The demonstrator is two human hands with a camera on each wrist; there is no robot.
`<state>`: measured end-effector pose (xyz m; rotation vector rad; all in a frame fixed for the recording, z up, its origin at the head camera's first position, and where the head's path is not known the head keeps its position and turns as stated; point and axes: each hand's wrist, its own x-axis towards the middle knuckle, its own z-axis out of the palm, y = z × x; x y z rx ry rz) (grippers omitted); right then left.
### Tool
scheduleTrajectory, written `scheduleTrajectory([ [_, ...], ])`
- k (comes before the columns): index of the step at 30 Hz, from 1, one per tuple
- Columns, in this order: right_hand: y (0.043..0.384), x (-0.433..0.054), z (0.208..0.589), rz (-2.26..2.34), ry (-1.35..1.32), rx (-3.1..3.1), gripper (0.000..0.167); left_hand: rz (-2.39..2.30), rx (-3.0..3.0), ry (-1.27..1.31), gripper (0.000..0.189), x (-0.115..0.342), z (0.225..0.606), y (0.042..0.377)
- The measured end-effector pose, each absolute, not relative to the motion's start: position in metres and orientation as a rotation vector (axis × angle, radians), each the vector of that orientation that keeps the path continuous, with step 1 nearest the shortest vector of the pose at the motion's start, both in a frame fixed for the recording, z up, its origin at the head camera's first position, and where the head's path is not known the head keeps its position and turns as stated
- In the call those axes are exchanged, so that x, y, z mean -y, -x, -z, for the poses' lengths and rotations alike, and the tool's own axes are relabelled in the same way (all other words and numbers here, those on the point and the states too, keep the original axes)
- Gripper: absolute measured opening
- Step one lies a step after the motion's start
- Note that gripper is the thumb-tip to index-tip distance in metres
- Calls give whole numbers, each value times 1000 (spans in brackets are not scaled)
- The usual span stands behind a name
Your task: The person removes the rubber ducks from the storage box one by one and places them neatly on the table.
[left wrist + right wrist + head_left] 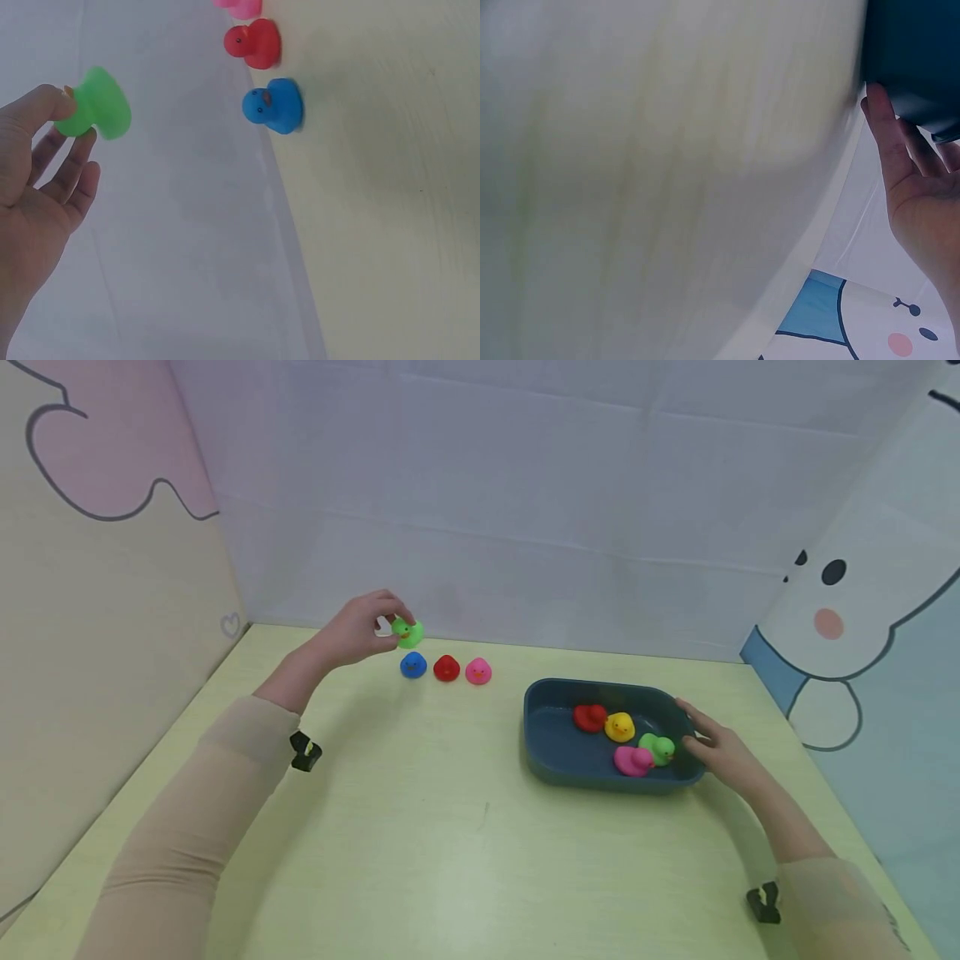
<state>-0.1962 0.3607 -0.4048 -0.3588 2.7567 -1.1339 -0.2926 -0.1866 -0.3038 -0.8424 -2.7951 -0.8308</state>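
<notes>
Beige sleeves (187,810) are angling inward; at ten o'clock the left hand (356,628) is pinching a green duck (412,635); the right hand (722,753), fingers apart, is touching the tray's (573,774) three-o'clock end.

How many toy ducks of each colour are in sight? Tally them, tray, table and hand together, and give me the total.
Red ducks: 2
Green ducks: 2
Pink ducks: 2
Blue duck: 1
Yellow duck: 1
Total: 8
</notes>
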Motion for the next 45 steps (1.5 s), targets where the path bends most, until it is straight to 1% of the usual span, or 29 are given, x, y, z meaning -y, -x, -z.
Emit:
scheduleTrajectory([
  [7, 196, -361, 406, 1145, 399, -2769, 59, 838, 2822, 772, 25, 200, 315, 300],
  [17, 195, -361, 405, 1141, 350, -2751, 60, 828, 2876, 683, 27, 219, 340, 312],
  [31, 194, -360, 406, 1153, 363, -2763, 60, 824, 2948, 649, 26, 223, 371, 321],
  [40, 194, -361, 406, 1163, 373, -2765, 60, 785, 3008, 616, 30, 228, 392, 330],
  [45, 193, -359, 406, 1177, 370, -2746, 60, 849, 3027, 563, 32, 231, 398, 332],
])
